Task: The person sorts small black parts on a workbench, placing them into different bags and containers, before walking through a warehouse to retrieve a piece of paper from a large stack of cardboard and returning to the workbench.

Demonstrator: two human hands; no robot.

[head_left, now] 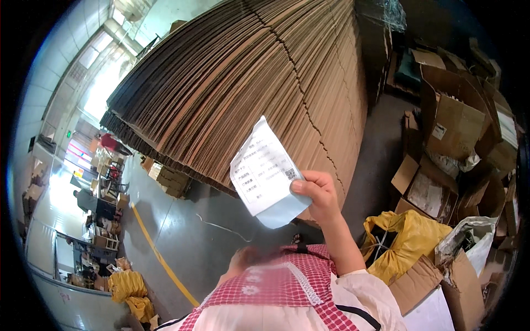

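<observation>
Between the thumb and fingers of my right hand (320,194) is a white printed paper sheet (259,179). Lines of text and a small square code show on its face, and its lower edge curls over. Behind the sheet rises a tall stack of flat corrugated cardboard (237,94), its brown edges packed tightly together. My left hand (240,260) is low, just in front of the red checked apron (248,287). Motion smears it, so its fingers cannot be made out.
On the right, a yellow woven sack (408,243) and torn cardboard boxes (452,127) are heaped. A yellow line (160,256) and a loose pale strap (223,225) lie on the grey floor. Other people (113,144) are far off at the left, near more yellow sacks (128,286).
</observation>
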